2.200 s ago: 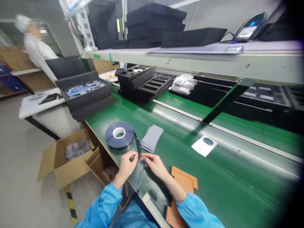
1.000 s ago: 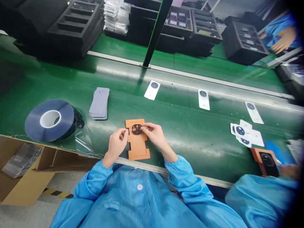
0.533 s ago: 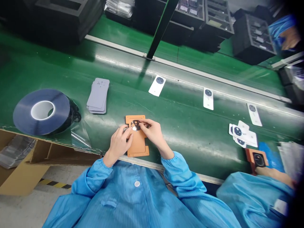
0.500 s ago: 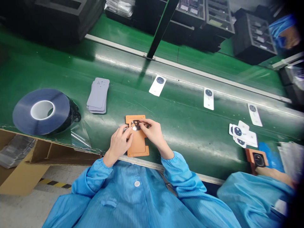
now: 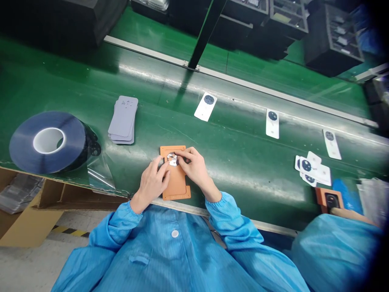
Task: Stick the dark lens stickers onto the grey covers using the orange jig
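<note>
Right hand (image 5: pixel 193 165) pinches the perforated round film (image 5: pixel 173 159) on the orange jig (image 5: pixel 176 187); left hand (image 5: pixel 152 179), grip unclear, perhaps steadies its edge.

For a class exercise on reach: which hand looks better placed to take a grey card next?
Probably the left hand: it lies nearer the grey cards, while the right hand is farther off, at the shiny disc.

no word, number or brand can be read. marks on the white cards (image 5: pixel 272 126) are too faint to make out; a pale yellow slip (image 5: pixel 282 17) on a far right tray (image 5: pixel 292 28) is illegible. yellow-and-black striped tape (image 5: pixel 70 231) crosses the floor (image 5: pixel 26 265) at near left.
</note>
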{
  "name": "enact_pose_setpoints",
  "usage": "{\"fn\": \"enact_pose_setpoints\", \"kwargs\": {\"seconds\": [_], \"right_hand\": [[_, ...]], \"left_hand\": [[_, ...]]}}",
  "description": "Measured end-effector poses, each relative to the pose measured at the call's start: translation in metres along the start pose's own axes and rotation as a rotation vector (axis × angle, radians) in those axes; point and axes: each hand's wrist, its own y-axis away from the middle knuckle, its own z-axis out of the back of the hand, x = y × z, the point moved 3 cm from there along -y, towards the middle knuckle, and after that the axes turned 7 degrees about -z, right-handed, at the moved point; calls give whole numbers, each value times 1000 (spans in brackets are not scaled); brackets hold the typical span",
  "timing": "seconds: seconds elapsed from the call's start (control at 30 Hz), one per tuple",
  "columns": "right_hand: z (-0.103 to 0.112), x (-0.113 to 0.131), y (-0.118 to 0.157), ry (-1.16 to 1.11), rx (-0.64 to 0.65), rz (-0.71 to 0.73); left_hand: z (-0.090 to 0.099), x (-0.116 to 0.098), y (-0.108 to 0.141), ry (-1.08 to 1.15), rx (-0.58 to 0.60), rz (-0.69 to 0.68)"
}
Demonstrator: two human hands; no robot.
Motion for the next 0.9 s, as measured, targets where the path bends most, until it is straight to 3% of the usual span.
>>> {"fn": "enact_pose_setpoints", "kwargs": {"seconds": [0.3, 0.67, 0.9], "right_hand": [[0, -1, -1, 94, 26, 10], [5, 3, -3, 340, 97, 80], [5, 2, 1, 350, 83, 65]], "left_hand": [[11, 14, -9, -10, 201, -245], [14, 14, -5, 34, 194, -207], [15, 17, -6, 43, 209, -227]]}}
